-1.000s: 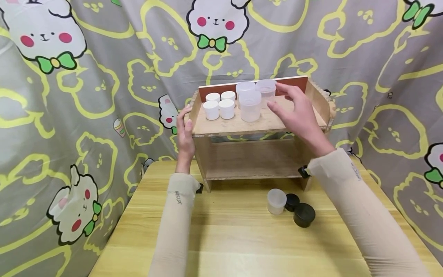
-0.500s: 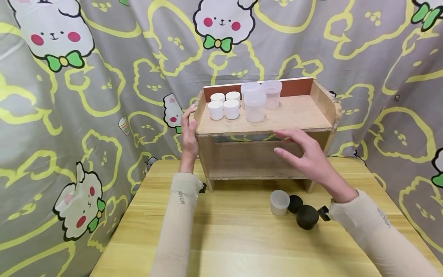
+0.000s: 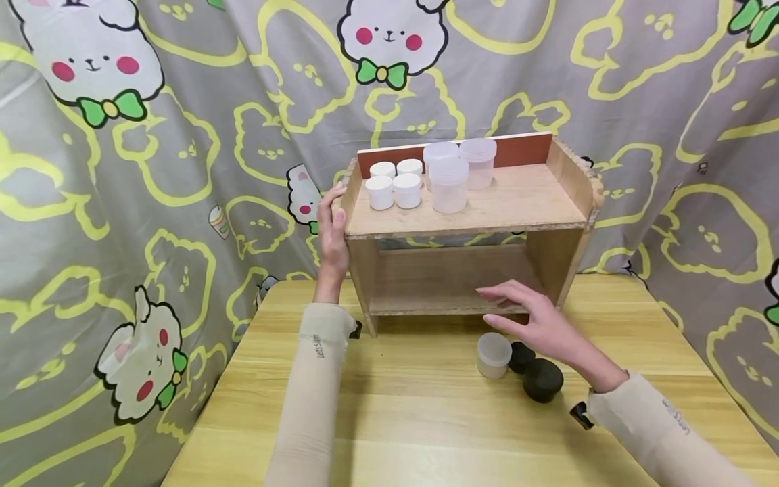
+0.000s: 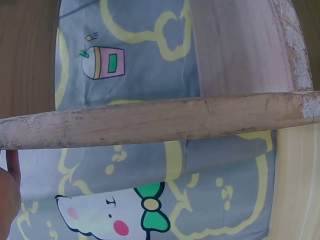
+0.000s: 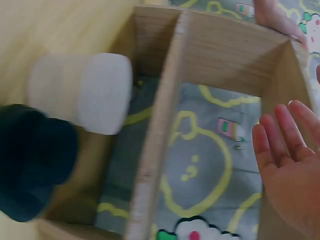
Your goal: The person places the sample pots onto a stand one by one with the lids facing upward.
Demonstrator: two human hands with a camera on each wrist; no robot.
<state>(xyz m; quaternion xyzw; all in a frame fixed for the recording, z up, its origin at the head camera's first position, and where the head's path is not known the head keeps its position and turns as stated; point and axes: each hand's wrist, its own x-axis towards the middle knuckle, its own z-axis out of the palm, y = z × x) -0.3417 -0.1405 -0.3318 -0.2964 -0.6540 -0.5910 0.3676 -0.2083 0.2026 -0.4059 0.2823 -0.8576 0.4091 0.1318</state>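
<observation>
My left hand [image 3: 333,237] grips the left side panel of a small two-tier wooden shelf [image 3: 523,203], its fingers at the panel's upper edge. In the left wrist view only part of that hand [image 4: 9,205] shows, touching the wooden edge. My right hand [image 3: 535,323] hovers in front of the lower tier, fingers extended and holding nothing. Just below it on the table stand a translucent lidded jar [image 3: 494,356], a small black jar [image 3: 521,357] and a larger black jar [image 3: 544,380]. Three translucent jars [image 3: 449,188] and several small white jars [image 3: 381,194] occupy the top tier.
The wooden table [image 3: 426,419] carries the shelf near its back edge. A patterned curtain [image 3: 201,155] hangs behind and at both sides. On the top tier, bare board [image 3: 541,186] lies right of the translucent jars.
My right hand has left the translucent jar at the back of the top tier and come down toward the jars on the table. My left hand stays on the shelf's side.
</observation>
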